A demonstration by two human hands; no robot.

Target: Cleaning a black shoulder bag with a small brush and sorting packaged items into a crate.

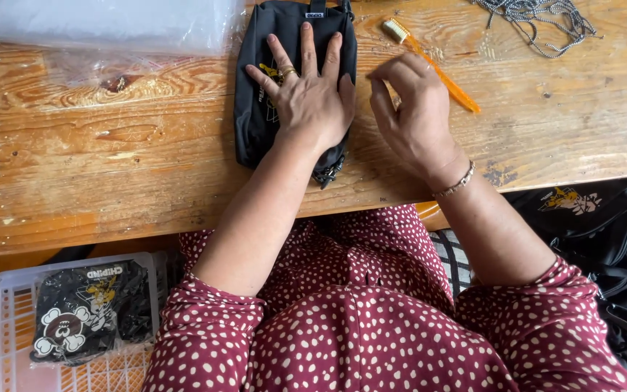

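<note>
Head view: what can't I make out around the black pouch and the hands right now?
- Black pouch: its printed front is mostly hidden under the left hand; its top is cut off by the upper frame edge.
- Orange brush: its middle is hidden behind the right hand.
- Right hand fingertips: curled under, so contact with the pouch cannot be told.
- Grey cord: cut off by the top edge.

pouch (255,109): black | toothbrush (440,72): orange | blouse (357,327): maroon, white-dotted | table (110,167): brown wood
</note>
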